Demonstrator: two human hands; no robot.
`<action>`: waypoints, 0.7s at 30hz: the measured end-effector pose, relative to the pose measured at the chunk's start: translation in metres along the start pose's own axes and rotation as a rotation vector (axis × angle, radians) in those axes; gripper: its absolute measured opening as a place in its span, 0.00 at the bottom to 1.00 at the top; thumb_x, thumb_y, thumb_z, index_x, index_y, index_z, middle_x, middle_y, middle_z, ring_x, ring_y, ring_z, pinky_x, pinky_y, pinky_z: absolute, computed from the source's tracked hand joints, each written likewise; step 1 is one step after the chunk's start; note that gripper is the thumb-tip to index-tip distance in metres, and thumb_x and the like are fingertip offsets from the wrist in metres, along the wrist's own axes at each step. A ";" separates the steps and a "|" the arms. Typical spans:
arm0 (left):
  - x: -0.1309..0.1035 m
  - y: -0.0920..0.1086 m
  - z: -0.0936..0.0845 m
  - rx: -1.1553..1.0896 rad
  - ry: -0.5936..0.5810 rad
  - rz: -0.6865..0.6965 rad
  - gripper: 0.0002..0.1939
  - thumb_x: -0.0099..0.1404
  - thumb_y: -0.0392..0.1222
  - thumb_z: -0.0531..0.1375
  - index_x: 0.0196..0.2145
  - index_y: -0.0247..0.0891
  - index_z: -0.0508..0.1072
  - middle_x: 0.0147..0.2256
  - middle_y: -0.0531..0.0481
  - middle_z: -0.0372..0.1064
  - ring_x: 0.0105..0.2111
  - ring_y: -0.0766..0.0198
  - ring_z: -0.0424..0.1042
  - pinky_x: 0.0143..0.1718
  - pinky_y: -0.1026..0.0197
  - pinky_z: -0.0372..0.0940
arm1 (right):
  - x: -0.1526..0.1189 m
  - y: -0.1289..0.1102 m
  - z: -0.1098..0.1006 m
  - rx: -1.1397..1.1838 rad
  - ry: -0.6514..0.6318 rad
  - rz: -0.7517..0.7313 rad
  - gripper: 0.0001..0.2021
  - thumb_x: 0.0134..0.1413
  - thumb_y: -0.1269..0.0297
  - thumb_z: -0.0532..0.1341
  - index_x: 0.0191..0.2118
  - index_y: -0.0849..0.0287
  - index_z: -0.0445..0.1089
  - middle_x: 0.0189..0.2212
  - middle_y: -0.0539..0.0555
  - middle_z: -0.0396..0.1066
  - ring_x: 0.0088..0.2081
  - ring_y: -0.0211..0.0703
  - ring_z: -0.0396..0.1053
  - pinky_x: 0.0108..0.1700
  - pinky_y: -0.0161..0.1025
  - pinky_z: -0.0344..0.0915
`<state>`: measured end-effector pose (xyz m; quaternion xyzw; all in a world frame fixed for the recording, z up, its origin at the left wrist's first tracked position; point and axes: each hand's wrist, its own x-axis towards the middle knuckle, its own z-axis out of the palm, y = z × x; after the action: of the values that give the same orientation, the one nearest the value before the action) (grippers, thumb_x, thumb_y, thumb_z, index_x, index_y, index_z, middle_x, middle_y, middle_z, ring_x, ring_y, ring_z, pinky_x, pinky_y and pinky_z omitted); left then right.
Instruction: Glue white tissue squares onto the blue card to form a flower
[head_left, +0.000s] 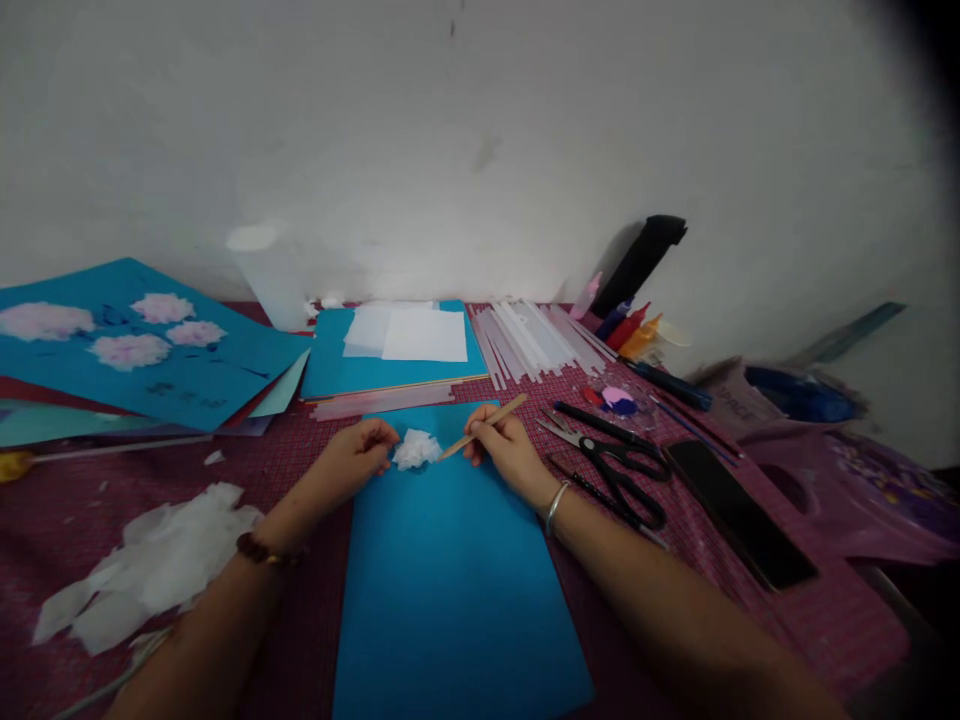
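A blue sheet of card (450,590) lies in front of me, with a small crumpled tuft of white tissue paper (417,450) on its upper part. My right hand (504,447) grips a wooden craft stick (484,426), whose lower tip points down at the card just right of the tuft. To the left of the tuft is my left hand (364,450), fingers curled and thumb close to the index finger; whether something small is between them is hidden. A pile of white tissue pieces (165,550) lies beside my left forearm.
Scissors (619,465), pens and a phone (739,510) lie right of the card. Paint blobs (616,400), paint bottles (630,330) and plastic strips (536,340) are behind. A blue sheet with tissue flowers (127,350) is at left, a pink stool (847,490) at right.
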<state>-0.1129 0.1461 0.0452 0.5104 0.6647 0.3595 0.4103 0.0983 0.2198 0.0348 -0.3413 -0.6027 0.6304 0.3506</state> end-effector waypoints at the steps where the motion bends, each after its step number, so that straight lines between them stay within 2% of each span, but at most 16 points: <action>1: -0.004 0.003 -0.007 -0.022 0.010 0.014 0.10 0.49 0.45 0.57 0.29 0.38 0.68 0.24 0.55 0.65 0.23 0.64 0.67 0.26 0.61 0.62 | 0.001 0.000 -0.001 -0.017 -0.010 0.009 0.06 0.51 0.62 0.56 0.29 0.59 0.63 0.16 0.46 0.66 0.17 0.34 0.62 0.20 0.31 0.58; 2: -0.010 0.006 -0.019 -0.038 0.033 0.029 0.11 0.50 0.46 0.58 0.29 0.37 0.69 0.25 0.55 0.66 0.24 0.65 0.66 0.27 0.62 0.62 | 0.002 0.000 -0.002 -0.035 -0.016 0.013 0.06 0.51 0.62 0.56 0.29 0.59 0.63 0.16 0.46 0.66 0.17 0.34 0.62 0.20 0.31 0.58; 4: -0.029 0.013 -0.053 -0.051 0.148 0.040 0.12 0.52 0.47 0.60 0.32 0.37 0.71 0.26 0.54 0.67 0.25 0.67 0.66 0.28 0.64 0.62 | 0.001 0.000 -0.002 -0.061 -0.018 0.013 0.07 0.51 0.61 0.56 0.29 0.59 0.64 0.17 0.46 0.66 0.18 0.34 0.62 0.21 0.31 0.58; 8: -0.083 0.018 -0.131 -0.010 0.510 -0.038 0.14 0.53 0.48 0.62 0.34 0.37 0.71 0.26 0.55 0.67 0.25 0.69 0.64 0.26 0.68 0.59 | 0.002 0.001 -0.002 -0.084 -0.024 0.004 0.08 0.52 0.60 0.57 0.30 0.59 0.64 0.19 0.48 0.69 0.20 0.35 0.64 0.23 0.32 0.60; 10: -0.107 0.010 -0.155 0.055 0.562 -0.130 0.14 0.53 0.50 0.63 0.32 0.37 0.71 0.25 0.56 0.66 0.23 0.70 0.62 0.23 0.69 0.57 | 0.005 0.002 -0.002 -0.088 -0.036 0.005 0.08 0.53 0.60 0.56 0.30 0.59 0.64 0.21 0.49 0.70 0.20 0.35 0.64 0.23 0.33 0.59; 12: -0.121 -0.006 -0.165 0.113 0.505 -0.239 0.17 0.52 0.53 0.63 0.30 0.36 0.70 0.23 0.56 0.64 0.20 0.70 0.60 0.20 0.68 0.55 | 0.006 0.002 -0.002 -0.102 -0.044 0.006 0.09 0.54 0.59 0.56 0.30 0.59 0.64 0.22 0.50 0.70 0.21 0.35 0.64 0.23 0.33 0.58; 15: -0.120 -0.032 -0.161 0.196 0.358 -0.311 0.19 0.50 0.56 0.62 0.31 0.36 0.72 0.22 0.55 0.66 0.19 0.68 0.61 0.20 0.66 0.56 | 0.007 0.002 -0.001 -0.119 -0.043 0.004 0.09 0.55 0.58 0.56 0.31 0.59 0.64 0.22 0.50 0.70 0.21 0.35 0.64 0.23 0.33 0.58; 18: -0.102 -0.045 -0.151 0.284 0.265 -0.219 0.20 0.51 0.55 0.60 0.34 0.36 0.73 0.29 0.49 0.71 0.28 0.62 0.68 0.28 0.61 0.63 | 0.006 0.002 -0.001 -0.114 -0.040 0.008 0.09 0.55 0.58 0.56 0.31 0.59 0.64 0.22 0.50 0.70 0.21 0.35 0.64 0.24 0.33 0.58; 21: -0.085 -0.043 -0.146 0.366 0.192 -0.120 0.20 0.50 0.53 0.59 0.36 0.36 0.74 0.37 0.45 0.72 0.37 0.56 0.70 0.39 0.56 0.65 | 0.006 0.002 -0.001 -0.107 -0.043 0.018 0.09 0.54 0.58 0.56 0.31 0.59 0.64 0.22 0.50 0.70 0.21 0.35 0.64 0.23 0.33 0.58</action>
<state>-0.2507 0.0456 0.0809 0.4992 0.7842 0.2548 0.2662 0.0962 0.2255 0.0327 -0.3512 -0.6399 0.6077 0.3130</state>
